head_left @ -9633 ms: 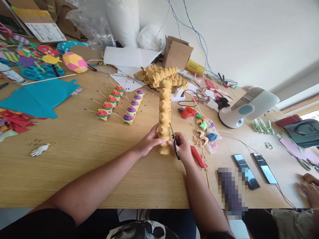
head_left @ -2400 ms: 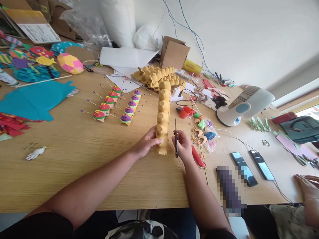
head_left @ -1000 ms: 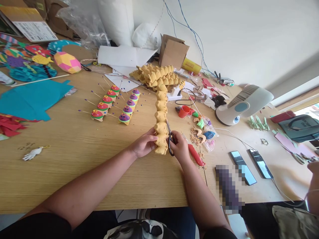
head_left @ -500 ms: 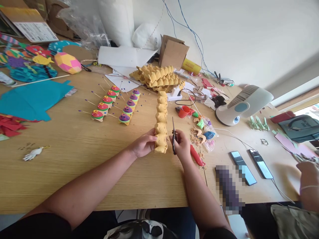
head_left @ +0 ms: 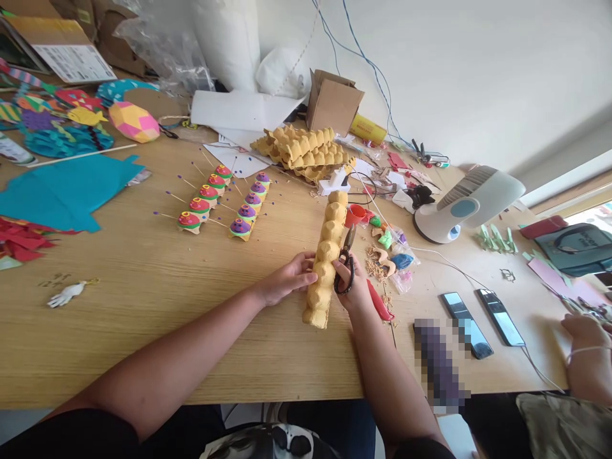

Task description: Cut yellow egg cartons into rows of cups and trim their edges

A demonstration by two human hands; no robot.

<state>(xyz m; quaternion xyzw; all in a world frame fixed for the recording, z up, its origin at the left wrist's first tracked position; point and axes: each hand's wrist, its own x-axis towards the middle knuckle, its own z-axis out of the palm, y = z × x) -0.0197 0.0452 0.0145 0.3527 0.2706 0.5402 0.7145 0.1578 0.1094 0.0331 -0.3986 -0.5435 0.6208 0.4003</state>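
While the left hand [head_left: 289, 280] grips the yellow egg-carton strip [head_left: 326, 252] along its left edge, thumb lying on top, the right hand [head_left: 352, 280] is closed around the handles of the black-handled scissors [head_left: 350, 238]. The two hands are apart, one on either side of the strip; whether the right fingers also touch it, I cannot tell. The strip is held over the table [head_left: 268, 363], bumps up, its far end leaning to the right, and the scissors point away from the person just beside its right edge.

Beyond it lies a stack of yellow egg cartons [head_left: 301, 150]. To the left sit a red-and-green decorated row [head_left: 199, 205] and a purple decorated row [head_left: 246, 212]. A red cup [head_left: 354, 215] lies near the scissors' tips, and a white fan [head_left: 468, 204] stands farther right.
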